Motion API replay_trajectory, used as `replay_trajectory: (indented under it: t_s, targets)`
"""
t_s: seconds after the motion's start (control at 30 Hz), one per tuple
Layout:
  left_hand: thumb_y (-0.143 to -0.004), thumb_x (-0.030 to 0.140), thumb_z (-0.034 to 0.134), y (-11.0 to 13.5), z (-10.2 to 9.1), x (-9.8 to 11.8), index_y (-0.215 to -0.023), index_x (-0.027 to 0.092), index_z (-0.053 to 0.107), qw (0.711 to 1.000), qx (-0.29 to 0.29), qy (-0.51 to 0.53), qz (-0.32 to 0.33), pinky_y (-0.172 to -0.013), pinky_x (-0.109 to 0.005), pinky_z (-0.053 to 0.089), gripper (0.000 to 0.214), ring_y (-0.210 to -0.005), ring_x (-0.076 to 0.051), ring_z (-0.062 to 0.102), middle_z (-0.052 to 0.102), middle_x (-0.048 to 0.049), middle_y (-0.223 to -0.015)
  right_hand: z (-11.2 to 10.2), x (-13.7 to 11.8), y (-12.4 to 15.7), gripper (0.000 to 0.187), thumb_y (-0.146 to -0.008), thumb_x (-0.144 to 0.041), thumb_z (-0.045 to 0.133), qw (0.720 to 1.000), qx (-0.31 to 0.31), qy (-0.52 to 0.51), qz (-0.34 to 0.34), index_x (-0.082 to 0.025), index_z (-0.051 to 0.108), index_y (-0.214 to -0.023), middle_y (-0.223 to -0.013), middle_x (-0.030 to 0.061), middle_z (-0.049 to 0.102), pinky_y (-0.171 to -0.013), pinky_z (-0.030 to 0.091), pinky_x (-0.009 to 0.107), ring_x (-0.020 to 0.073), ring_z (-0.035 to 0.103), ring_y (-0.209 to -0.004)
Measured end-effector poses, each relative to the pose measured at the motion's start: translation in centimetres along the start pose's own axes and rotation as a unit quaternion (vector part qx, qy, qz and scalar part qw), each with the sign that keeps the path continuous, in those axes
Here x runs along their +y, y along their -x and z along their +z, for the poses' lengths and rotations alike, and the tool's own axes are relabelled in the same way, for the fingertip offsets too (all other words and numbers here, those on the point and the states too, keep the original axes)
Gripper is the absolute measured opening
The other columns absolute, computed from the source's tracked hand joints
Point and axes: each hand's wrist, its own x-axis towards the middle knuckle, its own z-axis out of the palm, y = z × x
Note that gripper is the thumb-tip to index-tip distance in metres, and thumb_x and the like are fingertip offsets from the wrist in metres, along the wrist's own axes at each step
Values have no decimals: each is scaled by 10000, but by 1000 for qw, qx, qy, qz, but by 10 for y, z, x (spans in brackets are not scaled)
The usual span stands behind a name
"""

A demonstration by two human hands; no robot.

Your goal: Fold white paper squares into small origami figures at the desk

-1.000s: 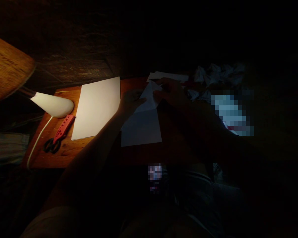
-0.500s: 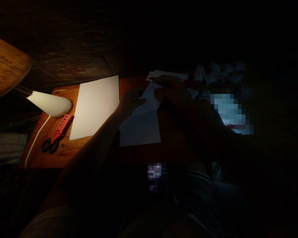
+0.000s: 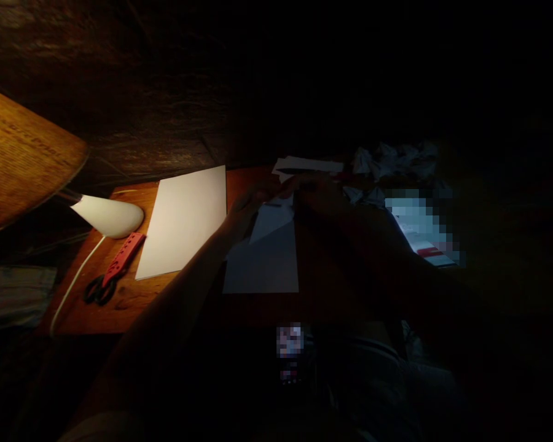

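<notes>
A sheet of white paper (image 3: 265,267) lies in dim light on the wooden table, its upper part folded over into a flap with a slanting edge. My left hand (image 3: 251,202) grips the fold at its upper left, with the thumb side towards the flap. From the right, my right hand (image 3: 316,189) closes on the top of the same sheet, its fingers close to those of the left. Shadow hides most of the fingertips.
Left of the hands are a stack of white paper (image 3: 184,221), a lamp (image 3: 113,218) with its cord, and scissors (image 3: 100,288) in a red sheath (image 3: 123,258). Behind lie paper pieces (image 3: 313,164) and folded paper shapes (image 3: 391,161). A lit screen (image 3: 419,233) is at right.
The view has tilted, so the table sits lower in it. My hands have drawn closer together at the top of the paper, and the folded flap has come down further over the sheet.
</notes>
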Motion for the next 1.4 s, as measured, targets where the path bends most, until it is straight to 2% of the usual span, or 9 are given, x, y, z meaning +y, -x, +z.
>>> replay_trajectory:
  t_s: [0.13, 0.27, 0.43, 0.5, 0.63, 0.8, 1.0, 1.23, 1.4]
  targets:
    - [-811, 635, 861, -1, -2, 0, -1015, 223, 771, 999, -23, -18, -27, -742, -289, 580, 467, -838, -184, 705, 754, -32, -901, 3, -1, 1, 166, -746, -133, 644, 999, -42, -6, -7, -225, 741, -648, -871, 44, 784, -893, 604, 356, 200, 738, -932]
    - [-712, 508, 954, -3, -1, 0, -984, 213, 751, 996, -65, 9, -52, -706, -263, 573, 449, -800, -167, 717, 754, -15, -873, 6, 1, -1, 155, -734, -154, 664, 998, -54, -16, -20, -230, 785, -793, -935, 42, 790, -894, 597, 358, 216, 728, -987]
    - [-705, 386, 957, -3, 0, 2, -1019, 197, 725, 998, 10, 40, -40, -731, -280, 587, 434, -806, -176, 735, 777, -24, -897, 9, 9, -6, 215, -844, -333, 731, 995, 58, -80, 4, -235, 743, -1036, -1030, 38, 775, -832, 584, 321, 190, 701, -924]
    - [-686, 359, 957, -3, 1, 2, -1018, 194, 718, 997, 38, 55, -24, -751, -290, 592, 441, -827, -181, 740, 781, -27, -920, 10, 11, -6, 254, -893, -471, 721, 994, 58, -86, 23, -223, 722, -949, -950, 41, 760, -808, 577, 315, 188, 689, -874]
    - [-671, 304, 935, -4, 2, -1, -990, 185, 702, 995, 64, 68, -16, -790, -304, 593, 412, -870, -187, 743, 777, -35, -955, 11, 8, 1, 420, -893, -620, 726, 997, -7, -28, 77, -207, 703, -818, -871, 45, 750, -773, 555, 307, 191, 684, -829]
    - [-697, 271, 892, -5, -1, -9, -984, 202, 639, 994, 87, 68, -19, -637, -265, 553, 388, -772, -171, 715, 738, -17, -891, 15, 3, 6, 278, -813, -445, 821, 998, -34, 25, 42, -210, 676, -845, -842, 20, 716, -735, 522, 301, 186, 646, -806]
    - [-755, 315, 851, -3, -4, -12, -1001, 203, 616, 990, 3, 104, -93, -603, -334, 603, 358, -742, -234, 754, 717, -26, -811, 14, 11, 3, 172, -751, -272, 738, 999, -27, 9, 37, -216, 576, -747, -756, -23, 603, -691, 468, 285, 143, 557, -713]
    - [-719, 302, 908, 1, -5, -21, -866, 174, 650, 984, -39, 96, -148, -514, -310, 573, 323, -583, -185, 690, 701, -44, -725, 10, -2, 3, 108, -732, -235, 684, 998, -15, 21, 64, -221, 581, -761, -782, -18, 596, -707, 473, 284, 154, 527, -752]
    - [-650, 253, 960, 3, -4, -17, -876, 175, 658, 983, -11, 74, -167, -469, -241, 522, 385, -571, -152, 675, 703, -25, -709, 12, -5, 4, 69, -737, -217, 656, 996, -40, 35, 69, -213, 597, -771, -782, -19, 576, -717, 441, 295, 157, 524, -754]
